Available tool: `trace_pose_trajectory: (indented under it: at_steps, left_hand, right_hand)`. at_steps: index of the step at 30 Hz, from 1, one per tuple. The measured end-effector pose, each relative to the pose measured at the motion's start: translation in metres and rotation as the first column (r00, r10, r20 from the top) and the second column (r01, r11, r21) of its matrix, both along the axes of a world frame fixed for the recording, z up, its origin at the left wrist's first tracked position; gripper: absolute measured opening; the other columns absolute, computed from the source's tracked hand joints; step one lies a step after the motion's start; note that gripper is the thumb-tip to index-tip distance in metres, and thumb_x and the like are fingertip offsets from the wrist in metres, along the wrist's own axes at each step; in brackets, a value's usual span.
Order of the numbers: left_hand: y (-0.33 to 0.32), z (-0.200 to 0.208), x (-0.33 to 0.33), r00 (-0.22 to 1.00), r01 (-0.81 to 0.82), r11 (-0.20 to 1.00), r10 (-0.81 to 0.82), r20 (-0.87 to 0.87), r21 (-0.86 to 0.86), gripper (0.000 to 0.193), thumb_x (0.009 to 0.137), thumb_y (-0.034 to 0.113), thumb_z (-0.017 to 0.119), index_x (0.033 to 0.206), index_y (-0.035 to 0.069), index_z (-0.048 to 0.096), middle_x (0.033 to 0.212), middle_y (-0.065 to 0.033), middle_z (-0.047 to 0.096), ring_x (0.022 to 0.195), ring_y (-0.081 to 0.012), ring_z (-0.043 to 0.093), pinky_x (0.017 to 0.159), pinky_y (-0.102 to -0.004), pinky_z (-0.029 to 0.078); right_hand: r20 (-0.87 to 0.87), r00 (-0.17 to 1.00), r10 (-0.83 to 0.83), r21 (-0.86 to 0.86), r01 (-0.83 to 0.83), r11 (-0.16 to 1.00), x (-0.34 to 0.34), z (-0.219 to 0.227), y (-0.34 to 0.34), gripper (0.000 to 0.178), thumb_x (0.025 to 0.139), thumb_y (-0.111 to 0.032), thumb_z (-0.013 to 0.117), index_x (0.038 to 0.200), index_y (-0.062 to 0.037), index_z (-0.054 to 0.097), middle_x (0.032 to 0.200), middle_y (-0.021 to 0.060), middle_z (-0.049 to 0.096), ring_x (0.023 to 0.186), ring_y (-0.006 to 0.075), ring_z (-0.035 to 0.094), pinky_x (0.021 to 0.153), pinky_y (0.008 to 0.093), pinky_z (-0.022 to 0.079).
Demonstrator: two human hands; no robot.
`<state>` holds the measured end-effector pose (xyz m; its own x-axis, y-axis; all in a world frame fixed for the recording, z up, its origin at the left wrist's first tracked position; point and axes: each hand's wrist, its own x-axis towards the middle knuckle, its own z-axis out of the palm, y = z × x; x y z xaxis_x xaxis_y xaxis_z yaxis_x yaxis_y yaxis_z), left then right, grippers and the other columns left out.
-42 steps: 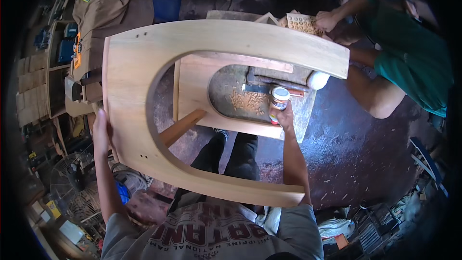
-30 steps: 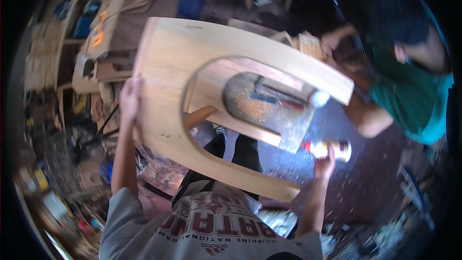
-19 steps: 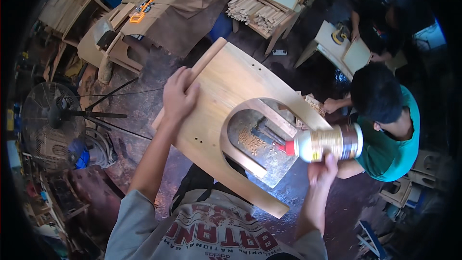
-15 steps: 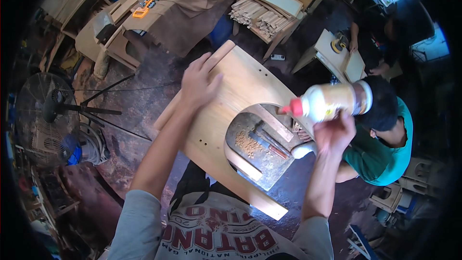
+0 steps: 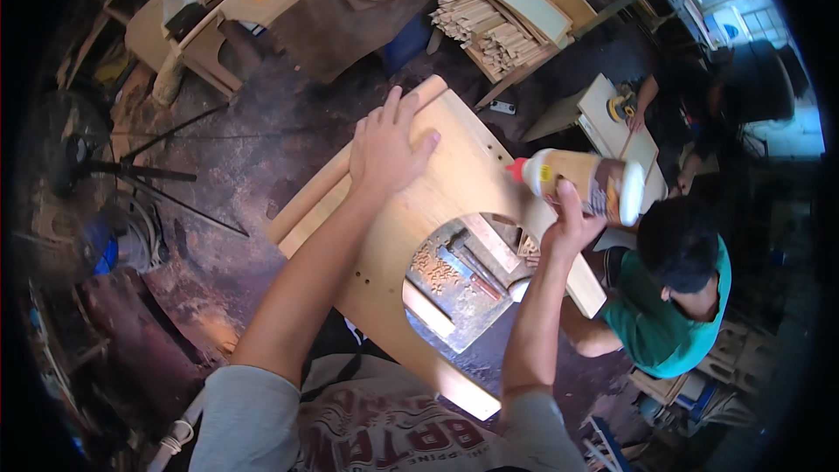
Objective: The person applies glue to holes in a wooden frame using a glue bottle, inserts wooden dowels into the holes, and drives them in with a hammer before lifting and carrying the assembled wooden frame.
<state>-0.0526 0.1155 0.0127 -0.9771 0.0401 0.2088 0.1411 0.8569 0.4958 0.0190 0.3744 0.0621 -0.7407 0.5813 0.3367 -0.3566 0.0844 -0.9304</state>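
Observation:
A pale wooden panel (image 5: 419,179) with a big rounded cut-out and pairs of small dark holes lies before me. Along its far left edge runs a rounded wooden rail (image 5: 310,197). My left hand (image 5: 384,153) rests on the panel beside the rail, fingers stretched over it and thumb apart. Raised above the panel's right side, my right hand (image 5: 572,223) grips a glue bottle (image 5: 572,179), held nearly level with its red nozzle pointing left. Through the cut-out show a hammer (image 5: 481,262), a chisel (image 5: 468,273) and a heap of small wooden pieces (image 5: 435,271).
A person in a green shirt (image 5: 673,332) crouches close on the right. Farther back, another person's hand (image 5: 645,96) is by a yellow sander (image 5: 622,107). A standing fan (image 5: 79,153) is at left. Stacked wood strips (image 5: 485,31) and a cloth-covered table (image 5: 350,9) stand behind.
The glue bottle in my right hand has moved slightly left and turned, nozzle still pointing left. My left hand stays on the panel, a little farther along the rail. The view has shifted.

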Motion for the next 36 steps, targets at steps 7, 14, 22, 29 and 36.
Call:
trace_pose_trajectory:
  at_steps: [7,14,22,29,36]
  left_hand:
    - [0.012,0.001,0.007,0.995,0.089,0.995,-0.090,-0.038,-0.038,0.072,0.089,0.047,0.068,0.149,0.012,0.048,0.157,-0.0164,0.043,0.135,-0.0340,0.047,0.112,-0.0472,0.035]
    - [0.008,-0.003,0.006,0.993,0.095,0.995,-0.095,-0.073,-0.005,0.071,0.088,0.046,0.068,0.148,0.012,0.049,0.156,-0.0160,0.045,0.136,-0.0338,0.047,0.112,-0.0474,0.034]
    - [0.006,-0.003,0.005,0.993,0.095,0.995,-0.095,-0.072,0.001,0.070,0.088,0.046,0.069,0.146,0.011,0.051,0.155,-0.0162,0.046,0.135,-0.0325,0.047,0.111,-0.0469,0.035]
    - [0.008,-0.002,0.006,0.992,0.107,0.994,-0.105,-0.077,0.018,0.071,0.086,0.045,0.072,0.144,0.011,0.051,0.154,-0.0162,0.045,0.132,-0.0322,0.048,0.109,-0.0475,0.035]
    - [0.009,-0.004,0.007,0.990,0.096,0.995,-0.095,-0.106,0.002,0.070,0.085,0.045,0.073,0.143,0.010,0.051,0.154,-0.0160,0.046,0.132,-0.0320,0.048,0.109,-0.0471,0.035]
  right_hand:
    - [0.339,0.927,0.158,-0.246,-0.075,0.966,-0.035,0.004,0.041,0.045,0.089,-0.016,0.075,0.128,-0.0033,0.057,0.110,0.0112,0.069,0.097,0.0218,0.071,0.074,0.0439,0.066]
    - [0.339,0.917,0.210,-0.307,-0.103,0.946,-0.036,-0.011,0.056,0.039,0.094,-0.021,0.071,0.127,-0.0039,0.059,0.113,0.0126,0.070,0.102,0.0257,0.072,0.072,0.0475,0.068]
    - [0.334,0.909,0.250,-0.364,-0.121,0.923,-0.035,-0.023,0.064,0.041,0.096,-0.027,0.070,0.127,-0.0029,0.059,0.115,0.0134,0.070,0.104,0.0263,0.072,0.073,0.0467,0.068]
    - [0.332,0.913,0.236,-0.327,-0.123,0.937,-0.033,-0.018,0.053,0.041,0.096,-0.028,0.070,0.127,-0.0044,0.059,0.115,0.0128,0.069,0.104,0.0260,0.071,0.073,0.0482,0.068]
    - [0.343,0.914,0.219,-0.312,-0.109,0.944,-0.034,-0.017,0.049,0.042,0.096,-0.028,0.071,0.128,-0.0040,0.058,0.115,0.0132,0.069,0.105,0.0268,0.071,0.072,0.0478,0.068]
